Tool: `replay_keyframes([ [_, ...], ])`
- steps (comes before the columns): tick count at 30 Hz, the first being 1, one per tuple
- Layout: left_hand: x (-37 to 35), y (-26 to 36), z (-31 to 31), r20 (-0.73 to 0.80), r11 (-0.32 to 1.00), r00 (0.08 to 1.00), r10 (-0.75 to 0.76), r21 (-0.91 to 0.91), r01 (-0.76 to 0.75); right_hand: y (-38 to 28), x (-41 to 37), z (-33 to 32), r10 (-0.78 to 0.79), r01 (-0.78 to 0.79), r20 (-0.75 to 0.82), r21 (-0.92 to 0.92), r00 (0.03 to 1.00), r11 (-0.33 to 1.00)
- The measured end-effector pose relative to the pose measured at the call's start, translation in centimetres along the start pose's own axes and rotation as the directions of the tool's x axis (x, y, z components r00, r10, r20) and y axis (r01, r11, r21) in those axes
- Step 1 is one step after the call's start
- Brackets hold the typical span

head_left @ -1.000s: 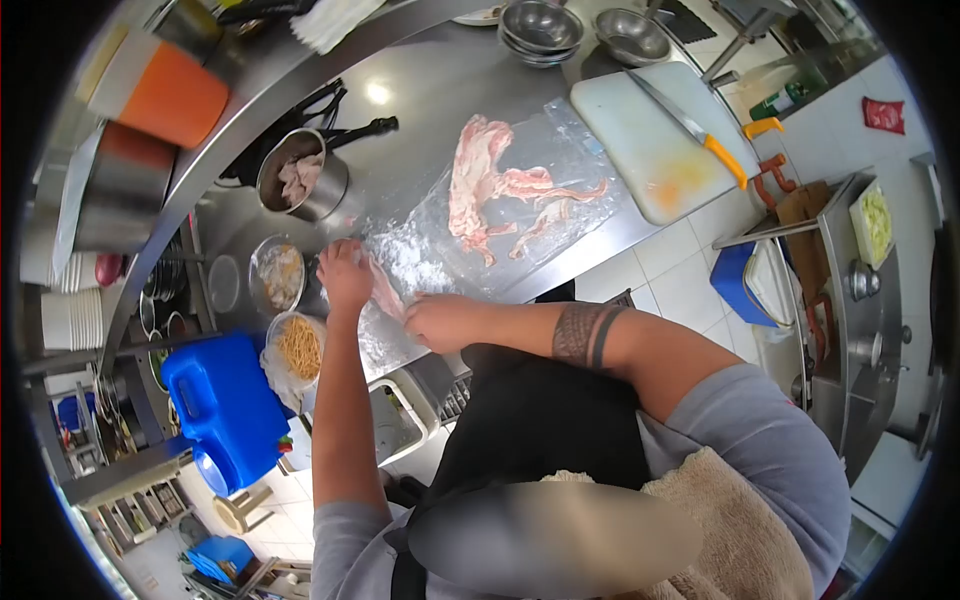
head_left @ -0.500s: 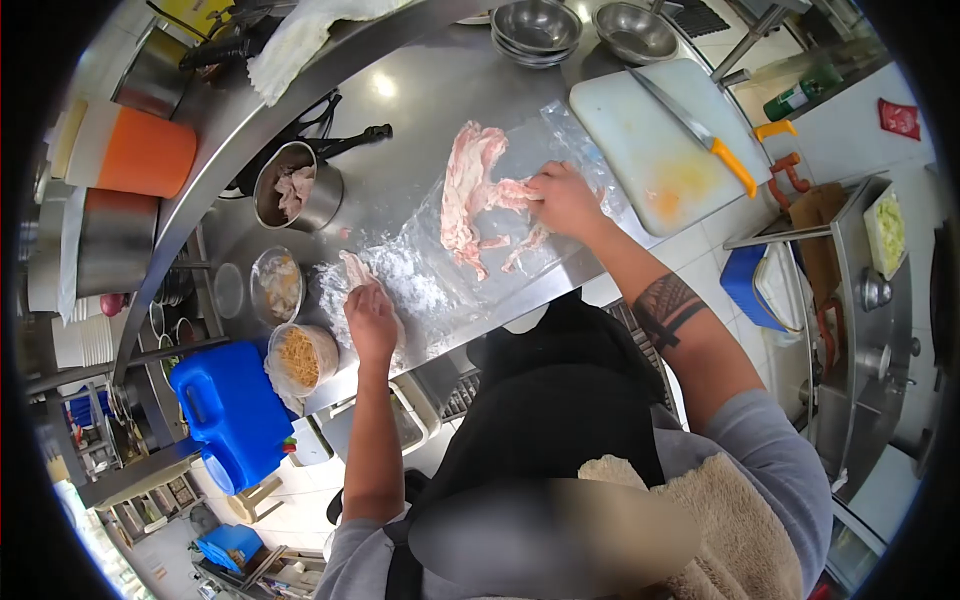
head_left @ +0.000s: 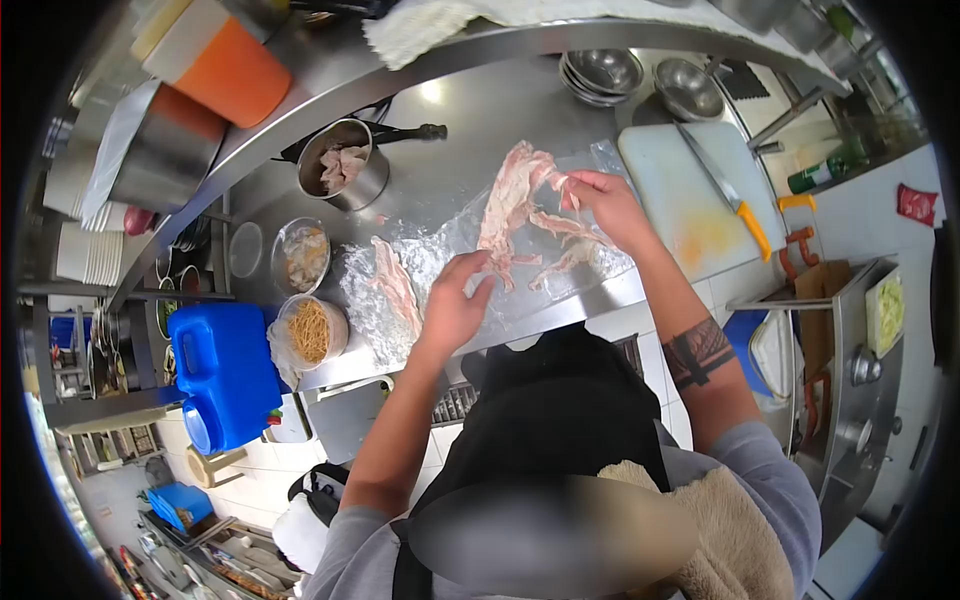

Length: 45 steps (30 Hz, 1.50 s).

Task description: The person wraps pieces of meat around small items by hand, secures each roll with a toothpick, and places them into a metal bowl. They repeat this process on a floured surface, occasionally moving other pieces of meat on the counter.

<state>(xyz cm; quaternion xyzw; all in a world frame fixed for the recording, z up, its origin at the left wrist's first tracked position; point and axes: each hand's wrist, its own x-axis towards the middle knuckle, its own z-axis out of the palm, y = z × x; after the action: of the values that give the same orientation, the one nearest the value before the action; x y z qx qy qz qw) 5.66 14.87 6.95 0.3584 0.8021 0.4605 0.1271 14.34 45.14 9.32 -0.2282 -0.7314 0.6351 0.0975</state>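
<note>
Now meat [head_left: 512,200] lies between the loosely spread left hand [head_left: 456,305] and the right hand [head_left: 610,208] pinching it.

The room is bright; a shiny white spot [head_left: 431,92] glows on the table [head_left: 480,115]; the shelf [head_left: 330,85] looks bent like a bow; the corners go black; a big blurry smudge [head_left: 550,535] covers the bottom; the middle looks clear.
</note>
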Motion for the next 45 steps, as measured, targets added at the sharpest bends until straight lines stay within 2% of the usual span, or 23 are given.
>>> replay_keyframes([
  [1,0.9,1.0,0.3,0.054,0.993,0.999,0.001,-0.12,0.005,-0.9,-0.4,0.5,-0.012,0.012,0.007,-0.012,1.0,1.0],
  [2,1.7,2.1,0.7,0.039,0.992,0.999,0.006,-0.126,-0.001,-1.8,-0.9,1.2,0.066,-0.074,0.075,0.109,0.995,0.991],
  [3,2.5,3.2,0.9,-0.033,0.988,0.994,0.107,-0.108,-0.11,-2.8,-1.4,1.8,0.137,-0.169,0.152,0.219,0.979,0.961],
  [4,3.1,4.2,0.9,-0.103,0.973,0.973,0.205,-0.082,-0.214,-3.9,-1.8,2.4,0.186,-0.222,0.195,0.184,0.963,0.957],
  [5,3.5,5.1,0.7,-0.117,0.973,0.972,0.206,-0.085,-0.216,-4.8,-2.4,3.2,0.182,-0.217,0.2,0.172,0.963,0.961],
  [8,3.6,5.8,-0.6,-0.102,0.975,0.974,0.205,-0.065,-0.212,-6.0,-3.8,5.3,0.02,-0.154,0.447,0.266,0.894,0.951],
  [11,2.6,3.3,-2.0,-0.044,0.985,0.985,0.169,0.052,-0.167,-8.7,-5.5,7.1,0.102,-0.189,0.442,0.157,0.891,0.969],
  [13,1.6,2.4,-3.7,0.079,0.95,0.994,0.071,-0.309,-0.043,-9.6,-5.9,8.3,0.114,-0.156,0.43,0.061,0.896,0.986],
  [14,1.0,1.8,-4.8,0.067,0.95,0.995,0.07,-0.308,-0.046,-9.9,-6.0,8.9,0.129,-0.128,0.41,-0.029,0.903,0.991],
  [15,0.4,1.4,-6.2,0.204,0.944,0.979,0.002,-0.324,0.066,-10.2,-6.2,9.6,0.125,-0.123,0.419,-0.034,0.899,0.992],
  [16,-0.3,0.8,-7.6,0.338,0.928,0.939,-0.063,-0.326,0.179,-10.5,-6.3,10.5,0.114,-0.055,0.368,-0.166,0.923,0.985],
  [18,-1.8,-0.5,-10.0,0.368,0.908,0.923,-0.114,-0.338,0.247,-10.5,-6.4,12.2,0.091,0.014,0.33,-0.301,0.94,0.954],
  [20,-3.2,-1.9,-12.0,0.401,0.881,0.902,-0.16,-0.354,0.314,-9.7,-6.3,13.8,-0.163,0.297,0.32,-0.431,0.933,0.852],
  [25,-7.9,-5.4,-14.2,0.471,0.65,0.87,-0.146,-0.617,0.443,-10.3,-6.2,17.7,-0.063,0.268,0.413,-0.462,0.909,0.845],
  [30,-9.7,-6.4,-12.7,0.379,0.669,0.912,-0.155,-0.639,0.38,-11.4,-5.5,21.2,0.082,0.157,0.499,-0.418,0.863,0.895],
  [32,-9.6,-5.9,-11.8,0.315,0.684,0.926,-0.21,-0.629,0.369,-11.3,-4.4,22.4,0.099,0.253,0.631,-0.444,0.77,0.859],
  [34,-9.1,-5.4,-11.5,0.232,0.869,0.931,-0.282,-0.349,0.35,-11.7,-3.5,23.0,0.084,0.335,0.687,-0.453,0.722,0.826],
  [35,-9.1,-5.6,-11.4,0.212,0.866,0.933,-0.291,-0.355,0.351,-11.8,-2.9,23.4,0.064,0.395,0.721,-0.449,0.69,0.802],
  [37,-9.7,-6.7,-10.1,0.225,0.832,0.913,-0.341,-0.379,0.405,-11.0,-0.7,23.8,0.084,0.427,0.749,-0.463,0.658,0.777],
  [38,-10.3,-8.6,-8.1,0.112,0.806,0.949,-0.294,-0.504,0.309,-10.8,0.4,24.1,0.075,0.47,0.733,-0.507,0.676,0.722],
  [39,-10.5,-8.7,-7.8,0.104,0.798,0.945,-0.31,-0.512,0.318,-10.5,1.4,24.4,0.065,0.508,0.719,-0.549,0.693,0.664],
  [43,-11.3,-9.4,-6.7,0.14,0.65,0.849,-0.51,-0.583,0.487,-8.8,5.6,26.3,0.032,0.599,0.749,-0.553,0.661,0.579],
  [45,-11.6,-9.8,-5.6,0.141,0.582,0.808,-0.573,-0.623,0.522,-7.5,7.9,27.4,-0.012,0.704,0.834,-0.457,0.552,0.544],
])
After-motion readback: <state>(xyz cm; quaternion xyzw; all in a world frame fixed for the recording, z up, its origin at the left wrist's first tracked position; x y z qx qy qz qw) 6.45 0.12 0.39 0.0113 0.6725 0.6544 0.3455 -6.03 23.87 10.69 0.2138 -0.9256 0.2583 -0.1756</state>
